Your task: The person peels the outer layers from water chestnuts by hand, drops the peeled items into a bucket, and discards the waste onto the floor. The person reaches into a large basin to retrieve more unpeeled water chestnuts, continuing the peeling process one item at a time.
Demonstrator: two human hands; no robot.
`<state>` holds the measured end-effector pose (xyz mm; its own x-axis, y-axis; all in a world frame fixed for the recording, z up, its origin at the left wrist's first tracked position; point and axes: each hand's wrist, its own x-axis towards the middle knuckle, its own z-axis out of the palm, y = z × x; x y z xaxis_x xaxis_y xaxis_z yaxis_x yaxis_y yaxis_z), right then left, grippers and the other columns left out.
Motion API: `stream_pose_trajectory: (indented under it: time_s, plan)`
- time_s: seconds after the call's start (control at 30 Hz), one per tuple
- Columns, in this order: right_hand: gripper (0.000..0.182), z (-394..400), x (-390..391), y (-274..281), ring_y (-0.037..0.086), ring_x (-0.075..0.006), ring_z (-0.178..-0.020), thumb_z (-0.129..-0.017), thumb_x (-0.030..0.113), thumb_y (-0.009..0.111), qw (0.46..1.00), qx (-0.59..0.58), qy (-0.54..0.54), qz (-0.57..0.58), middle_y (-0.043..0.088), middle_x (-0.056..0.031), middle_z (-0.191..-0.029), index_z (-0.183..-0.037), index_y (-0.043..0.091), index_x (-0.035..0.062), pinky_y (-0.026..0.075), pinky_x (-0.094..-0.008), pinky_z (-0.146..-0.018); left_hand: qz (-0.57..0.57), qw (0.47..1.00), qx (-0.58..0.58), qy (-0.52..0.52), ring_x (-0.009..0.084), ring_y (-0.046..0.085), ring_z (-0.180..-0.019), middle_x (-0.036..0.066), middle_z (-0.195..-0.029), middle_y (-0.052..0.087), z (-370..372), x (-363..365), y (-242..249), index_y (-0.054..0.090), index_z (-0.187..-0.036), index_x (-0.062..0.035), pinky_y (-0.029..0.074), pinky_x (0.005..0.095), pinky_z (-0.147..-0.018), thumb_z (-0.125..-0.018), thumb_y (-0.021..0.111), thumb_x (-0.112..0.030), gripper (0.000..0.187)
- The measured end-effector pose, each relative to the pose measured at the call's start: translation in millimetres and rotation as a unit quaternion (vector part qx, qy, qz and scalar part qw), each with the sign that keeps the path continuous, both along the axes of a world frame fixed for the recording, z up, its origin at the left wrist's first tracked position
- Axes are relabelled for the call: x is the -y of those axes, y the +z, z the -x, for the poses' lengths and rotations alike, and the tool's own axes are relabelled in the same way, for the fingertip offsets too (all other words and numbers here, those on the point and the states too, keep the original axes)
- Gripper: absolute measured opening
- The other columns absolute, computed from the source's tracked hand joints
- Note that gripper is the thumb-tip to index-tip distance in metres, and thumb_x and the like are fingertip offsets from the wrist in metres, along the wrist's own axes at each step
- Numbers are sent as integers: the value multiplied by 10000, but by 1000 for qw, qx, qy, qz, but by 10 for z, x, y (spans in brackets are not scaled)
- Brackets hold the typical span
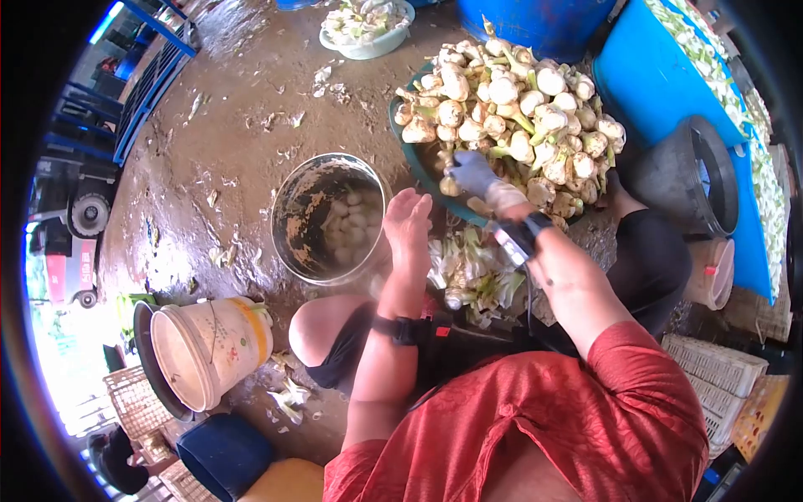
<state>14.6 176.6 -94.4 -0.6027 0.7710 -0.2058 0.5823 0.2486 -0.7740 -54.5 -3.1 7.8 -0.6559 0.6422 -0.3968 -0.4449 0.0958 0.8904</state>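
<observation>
My left hand [407,219] is bare and raised at the right rim of a round metal pot [282,244]. Its fingers are loosely apart and nothing shows in them. Pale, smooth round bulbs [351,224] lie in cloudy liquid in the pot. A grey-blue glove covers my right hand [473,173], which reaches over the near left part of a green basin [411,159]. Heaped in that basin are dirt-marked whitish bulbs [502,90] with cut stems. One bulb [450,185] is close to my gloved fingertips; blur hides whether I grip it.
Leafy trimmings [475,272] lie between my legs. A pale bowl of peelings [368,42] stands at the back. A white bucket [209,351] lies tilted at left. On the right are a black bucket [669,180] and a blue container wall [661,75]. The floor is wet.
</observation>
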Motion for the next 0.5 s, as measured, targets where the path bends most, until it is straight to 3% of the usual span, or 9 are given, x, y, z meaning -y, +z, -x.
stream_pose_trajectory:
  time_s: [0.07, 0.17, 0.2, 0.27, 0.3, 0.37, 0.4, 0.47, 0.5]
  plan:
    - [199, -234, 75, 118, 575, -133, -625, -819, 206, 669, 964, -160, -57, 202, 624, -59, -731, -882, 635, 21, 468, -304, -583, 45, 999, 3, 16, 152, 553, -861, 73, -1024, 590, -20, 8, -36, 501, -1207, -1, 454, 296, -709, -835, 657, -187, 445]
    - [154, -459, 457, 707, 502, -52, -590, -853, 187, 641, 908, -288, -70, 296, 574, 9, -697, -869, 636, 34, 419, -231, -529, 8, 990, 128, -65, 222, 579, -944, 116, -1061, 583, -75, -14, -9, 456, -1237, 19, 498, 378, -765, -857, 619, -202, 469]
    - [146, -462, 538, 721, 500, -71, -578, -863, 201, 627, 943, -315, 39, 98, 560, 22, -681, -881, 645, 58, 413, -226, -525, -77, 971, 175, -145, 235, 604, -907, 121, -1043, 599, -52, -39, -75, 477, -1205, 28, 513, 382, -761, -859, 612, -172, 422]
    - [176, -511, 704, 924, 490, -82, -567, -873, 247, 619, 873, -348, -89, 331, 542, 19, -661, -897, 652, 76, 407, -224, -535, -128, 974, 163, -87, 216, 614, -842, 122, -1024, 610, -151, -46, -122, 511, -1149, 31, 511, 345, -741, -822, 656, -119, 388]
    - [176, -547, 708, 950, 490, -82, -567, -873, 247, 619, 873, -351, -91, 327, 542, 19, -661, -897, 652, 76, 407, -224, -535, -130, 974, 161, -92, 216, 614, -842, 122, -1024, 610, -187, -55, -100, 511, -1149, 31, 511, 345, -741, -822, 656, -119, 388]
    - [279, -638, 706, 976, 508, -97, -593, -878, 318, 613, 924, -290, -81, 235, 563, -11, -667, -935, 653, 48, 420, -244, -573, -25, 980, -164, -108, 191, 606, -837, 126, -1044, 604, -278, -71, -39, 532, -1107, 24, 505, 306, -721, -734, 716, -49, 422]
    - [393, -604, 745, 954, 500, -107, -592, -875, 394, 607, 947, -294, -52, 121, 578, -35, -667, -919, 644, 6, 424, -272, -578, -28, 980, -164, -112, 191, 606, -837, 126, -1044, 604, -347, -56, 0, 532, -1107, 24, 505, 306, -721, -734, 716, -49, 422]
    - [436, -622, 893, 1119, 491, -106, -594, -882, 408, 597, 956, -203, -124, 169, 598, -51, -674, -885, 635, -26, 425, -293, -561, 2, 900, -425, -98, 155, 596, -784, 101, -978, 621, -466, -7, 71, 552, -1084, 25, 493, 266, -679, -651, 751, -16, 478]
    - [411, -617, 922, 1153, 476, -97, -589, -893, 375, 594, 951, -165, -139, 221, 603, -50, -673, -853, 638, -31, 419, -292, -541, -12, 889, -453, -71, 136, 587, -741, 73, -884, 631, -469, -11, -33, 575, -1059, 25, 489, 248, -660, -610, 760, -19, 487]
